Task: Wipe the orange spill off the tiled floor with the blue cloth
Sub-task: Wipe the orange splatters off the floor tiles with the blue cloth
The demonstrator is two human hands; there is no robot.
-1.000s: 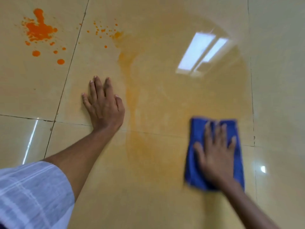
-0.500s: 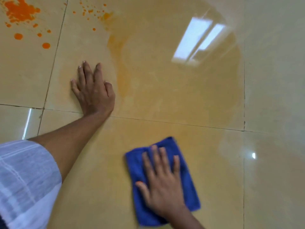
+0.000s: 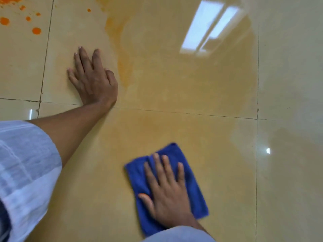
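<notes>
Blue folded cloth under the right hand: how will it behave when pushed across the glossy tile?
The blue folded cloth looks soft and floppy: it wrinkles beside the right hand. It probably glides easily, since the glossy tiled floor shows a smeared wet film. Unpressed edges may bunch or fold.

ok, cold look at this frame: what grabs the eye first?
The blue cloth at bottom centre, pressed flat under the right hand. Then the bright orange drops at top left, unwiped, beyond the left hand braced flat on the floor.
</notes>
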